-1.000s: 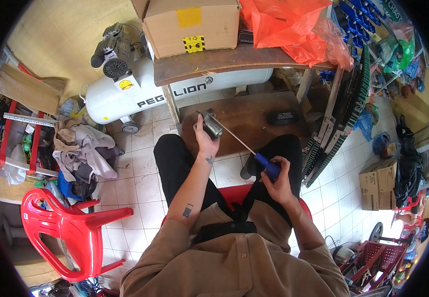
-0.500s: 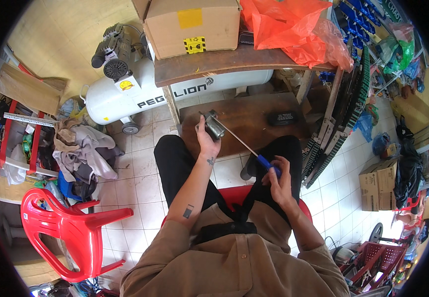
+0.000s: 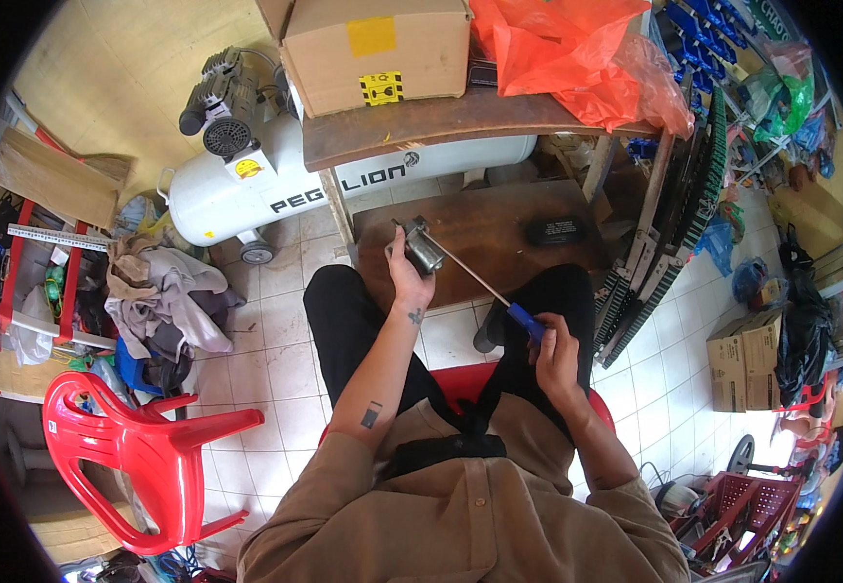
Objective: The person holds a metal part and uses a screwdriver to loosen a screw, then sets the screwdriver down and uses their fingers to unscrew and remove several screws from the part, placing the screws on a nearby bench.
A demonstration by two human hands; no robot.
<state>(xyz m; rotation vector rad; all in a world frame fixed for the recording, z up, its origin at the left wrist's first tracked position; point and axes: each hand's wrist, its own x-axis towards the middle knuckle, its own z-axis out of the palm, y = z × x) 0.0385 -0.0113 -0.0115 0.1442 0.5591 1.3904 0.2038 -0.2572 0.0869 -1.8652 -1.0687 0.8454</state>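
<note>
My left hand [image 3: 408, 272] is wrapped round a small metal cylinder [image 3: 425, 255] that looks like a motor, held over the low brown board. In my right hand [image 3: 555, 358] is a screwdriver with a blue handle [image 3: 526, 321] and a long thin shaft [image 3: 480, 280]. The shaft slants up and left, its tip at the upper end of the metal cylinder. Whether the tip sits in a screw there is too small to tell.
A low brown board [image 3: 480, 228] bearing a black case [image 3: 555, 229] lies ahead of my knees. Beyond stands a wooden table [image 3: 373, 134] with a cardboard box [image 3: 378, 58] and an orange plastic bag [image 3: 567, 58]. A white air compressor [image 3: 217, 194] is behind; a red chair [image 3: 139, 447] stands left.
My right hand's fingers have closed in on the screwdriver handle from a looser, more spread grip, and more of the handle shows. The left hand and the metal cylinder stay almost still.
</note>
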